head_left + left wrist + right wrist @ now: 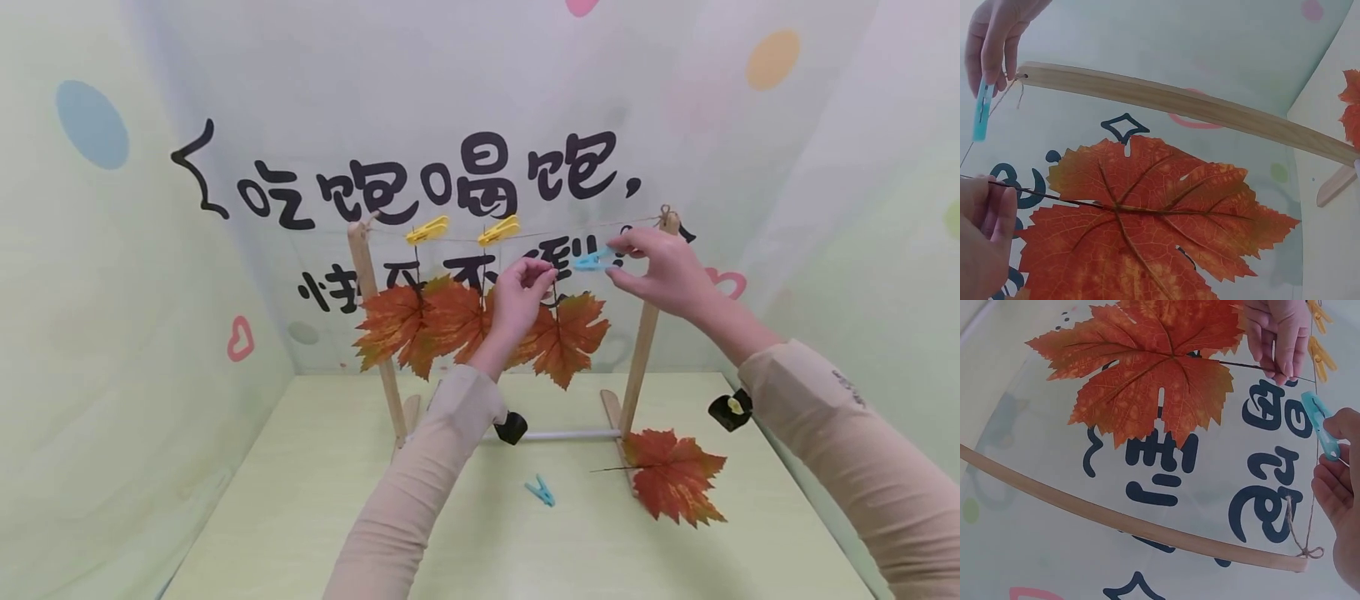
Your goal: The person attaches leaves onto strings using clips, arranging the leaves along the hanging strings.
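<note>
My left hand pinches the dark stem of an orange maple leaf, which hangs below the fingers near the string. In the left wrist view that leaf spreads out beside the hand. My right hand holds a light blue clothespin between thumb and fingers, close to the string and right of the stem. The right wrist view shows the blue clothespin apart from the stem. Two yellow clothespins hold other leaves on the string, left of my hands.
The string runs between two wooden posts, joined low down by a white bar. Another blue clothespin lies on the pale table. A loose red-orange leaf lies by the right post's foot. Behind stands a printed backdrop.
</note>
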The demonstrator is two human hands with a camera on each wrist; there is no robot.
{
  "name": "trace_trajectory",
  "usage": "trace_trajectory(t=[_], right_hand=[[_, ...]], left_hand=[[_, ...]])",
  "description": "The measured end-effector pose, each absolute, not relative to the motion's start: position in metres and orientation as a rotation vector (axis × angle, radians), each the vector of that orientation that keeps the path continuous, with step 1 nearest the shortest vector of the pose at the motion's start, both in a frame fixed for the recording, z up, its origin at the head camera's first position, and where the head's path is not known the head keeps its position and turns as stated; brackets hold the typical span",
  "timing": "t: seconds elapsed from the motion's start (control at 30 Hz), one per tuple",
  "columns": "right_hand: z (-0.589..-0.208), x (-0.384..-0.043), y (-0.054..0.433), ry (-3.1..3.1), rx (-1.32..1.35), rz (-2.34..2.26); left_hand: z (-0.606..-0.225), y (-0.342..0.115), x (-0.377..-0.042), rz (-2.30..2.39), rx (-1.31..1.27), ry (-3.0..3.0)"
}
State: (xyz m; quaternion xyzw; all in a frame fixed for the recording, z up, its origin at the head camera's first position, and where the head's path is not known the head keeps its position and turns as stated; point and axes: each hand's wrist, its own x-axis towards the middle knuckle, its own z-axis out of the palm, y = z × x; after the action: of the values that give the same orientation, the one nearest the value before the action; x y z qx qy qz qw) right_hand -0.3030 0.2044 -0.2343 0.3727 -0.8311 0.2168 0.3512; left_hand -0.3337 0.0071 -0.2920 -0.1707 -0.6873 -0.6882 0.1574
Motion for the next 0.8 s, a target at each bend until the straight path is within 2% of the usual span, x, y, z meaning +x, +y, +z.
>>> trace_trajectory(t=[0.27,0.53,0.8], right_hand=[[-0.227,-0.304,0.197,-2.122,0.947,0.589],[-0.22,-0.303,0.193,-2.125,0.923,0.593],[-0.212,-0.305,0.187,-2.168,0.873,0.645]], left_hand=[[-0.266,0.006,-0.317,-1.943,-0.456,-1.94],[-0.269,0.011,-0.338,-1.902,-0.437,-1.923],[-0.272,0.009,-0.343,-1.878,-0.427,-1.934]])
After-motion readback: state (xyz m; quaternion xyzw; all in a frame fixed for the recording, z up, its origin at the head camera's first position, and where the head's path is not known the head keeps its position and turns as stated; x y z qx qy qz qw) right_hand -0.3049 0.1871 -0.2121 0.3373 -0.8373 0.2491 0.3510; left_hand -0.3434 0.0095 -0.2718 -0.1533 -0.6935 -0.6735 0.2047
